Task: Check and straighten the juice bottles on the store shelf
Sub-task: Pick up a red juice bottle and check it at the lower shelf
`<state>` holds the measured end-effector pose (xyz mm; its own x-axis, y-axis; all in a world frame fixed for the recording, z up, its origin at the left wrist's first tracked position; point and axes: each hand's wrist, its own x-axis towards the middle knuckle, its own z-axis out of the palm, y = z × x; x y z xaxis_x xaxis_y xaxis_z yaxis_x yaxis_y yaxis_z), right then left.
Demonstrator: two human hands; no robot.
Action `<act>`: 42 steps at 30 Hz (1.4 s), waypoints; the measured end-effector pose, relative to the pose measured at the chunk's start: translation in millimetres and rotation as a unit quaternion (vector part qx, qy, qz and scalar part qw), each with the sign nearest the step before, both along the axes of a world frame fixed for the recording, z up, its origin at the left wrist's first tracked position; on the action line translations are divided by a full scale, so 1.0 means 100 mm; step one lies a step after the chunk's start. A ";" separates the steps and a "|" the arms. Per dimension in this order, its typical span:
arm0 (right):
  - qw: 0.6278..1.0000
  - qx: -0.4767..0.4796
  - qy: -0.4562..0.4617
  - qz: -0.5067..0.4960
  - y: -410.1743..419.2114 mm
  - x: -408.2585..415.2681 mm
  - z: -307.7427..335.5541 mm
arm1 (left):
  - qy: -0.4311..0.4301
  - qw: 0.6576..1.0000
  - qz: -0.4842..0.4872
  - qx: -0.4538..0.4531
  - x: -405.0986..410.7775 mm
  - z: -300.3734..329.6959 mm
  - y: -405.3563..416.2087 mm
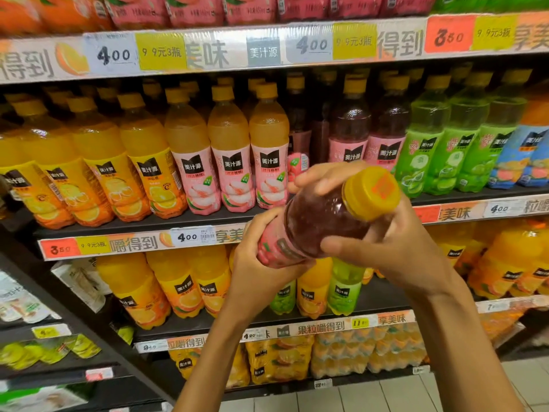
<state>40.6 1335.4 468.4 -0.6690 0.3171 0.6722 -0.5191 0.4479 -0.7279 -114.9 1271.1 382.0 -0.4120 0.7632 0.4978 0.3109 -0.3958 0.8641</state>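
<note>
I hold a dark red juice bottle [315,221] with a pink label and a yellow cap, tilted with the cap toward me, in front of the middle shelf. My left hand [261,263] grips its lower, labelled end from below. My right hand [383,245] wraps around its shoulder just under the cap. On the middle shelf [178,223] stand rows of orange juice bottles [104,162], peach bottles with pink labels [231,150], dark red bottles [350,126] and green bottles [424,144]. A gap shows in the row just behind my hands.
The upper shelf edge [267,49] carries price tags, with more bottles above it. A lower shelf holds orange bottles [184,283] and green bottles [344,289]; wrapped multipacks [341,352] sit at the bottom. A neighbouring shelf unit at the left holds pouches [23,295]. Tiled floor [416,394] lies below.
</note>
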 end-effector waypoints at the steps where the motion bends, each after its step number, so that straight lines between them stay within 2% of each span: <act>1: 1.000 0.025 -0.008 0.006 -0.02 0.01 0.02 | -0.011 1.000 -0.002 0.007 0.01 -0.01 0.01; 5: 0.996 0.082 -0.037 0.024 -0.04 0.02 0.05 | -0.046 0.998 -0.031 0.012 0.02 0.01 -0.01; 7: 0.998 0.066 -0.017 0.014 0.00 -0.04 0.06 | -0.050 0.997 -0.065 -0.005 0.00 0.02 -0.06; 11: 0.990 -0.123 0.053 0.040 0.17 -0.22 0.03 | -0.093 0.973 -0.204 -0.049 0.04 0.02 -0.18; 14: 0.947 -0.291 0.049 0.125 0.27 -0.35 -0.06 | -0.149 0.953 -0.250 -0.084 0.12 0.00 -0.22; 16: 0.928 -0.336 0.042 0.156 0.28 -0.39 -0.10 | -0.167 0.943 -0.265 -0.117 0.13 -0.03 -0.22; 18: 0.929 -0.346 0.027 0.129 0.28 -0.42 -0.11 | -0.172 0.939 -0.260 -0.146 0.14 -0.05 -0.21; 21: 0.939 -0.342 0.001 0.022 0.30 -0.43 -0.08 | -0.143 0.960 -0.187 -0.150 0.12 -0.03 -0.17; 23: 0.950 -0.308 -0.021 -0.046 0.30 -0.42 -0.05 | -0.113 0.966 -0.171 -0.156 0.16 -0.01 -0.16; 25: 0.959 -0.267 -0.051 -0.082 0.28 -0.41 -0.03 | -0.117 0.967 -0.149 -0.174 0.23 0.00 -0.15; 28: 0.961 -0.257 -0.071 -0.076 0.29 -0.38 -0.01 | -0.166 0.957 -0.145 -0.187 0.31 0.01 -0.14; 33: 0.939 -0.339 -0.058 -0.032 0.38 -0.39 -0.01 | -0.285 0.906 -0.264 -0.169 0.33 0.02 -0.17; 35: 0.937 -0.346 -0.050 -0.024 0.40 -0.41 0.00 | -0.288 0.901 -0.280 -0.166 0.36 0.01 -0.16; 38: 0.946 -0.318 -0.035 -0.047 0.42 -0.41 0.03 | -0.257 0.924 -0.221 -0.177 0.38 0.03 -0.08; 40: 0.952 -0.287 -0.034 -0.101 0.42 -0.39 0.08 | -0.205 0.956 -0.129 -0.168 0.33 0.07 -0.02; 42: 0.954 -0.255 -0.030 -0.155 0.44 -0.40 0.13 | -0.150 0.975 -0.094 -0.134 0.28 0.08 0.04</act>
<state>1.0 1379.2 481.7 -0.5224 0.7815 0.3412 -0.3689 0.1536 -0.9167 -87.0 1274.7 390.5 -0.3498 0.9250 0.1485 -0.0287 -0.1690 0.9852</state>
